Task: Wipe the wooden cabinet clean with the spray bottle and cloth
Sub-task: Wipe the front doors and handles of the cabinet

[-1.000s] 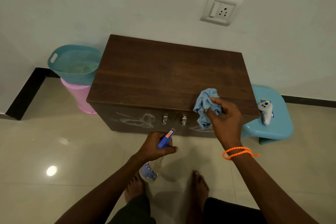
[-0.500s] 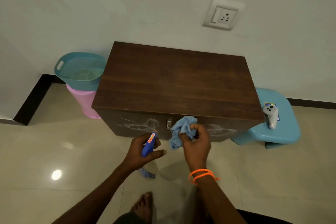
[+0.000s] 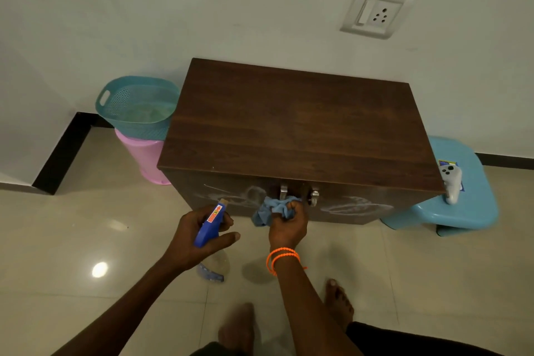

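Note:
A dark wooden cabinet (image 3: 291, 130) stands against the wall, with two metal door handles (image 3: 283, 191) on its front. White smears show on both door fronts. My right hand (image 3: 287, 224) grips a crumpled blue cloth (image 3: 270, 209) and presses it against the front just below the handles. My left hand (image 3: 196, 235) holds a spray bottle (image 3: 210, 225) with a blue head and a clear body, its nozzle pointing at the left door, a little short of it.
A teal basket (image 3: 135, 105) sits on a pink bin (image 3: 143, 157) left of the cabinet. To the right stands a blue plastic stool (image 3: 459, 208) with a white controller (image 3: 450, 180) on it. My bare feet (image 3: 339, 302) are on the glossy tile floor. A wall socket (image 3: 375, 13) is above.
My right hand carried the cloth from the top's front right edge down to the cabinet front by the handles. The left hand with the bottle stayed low in front.

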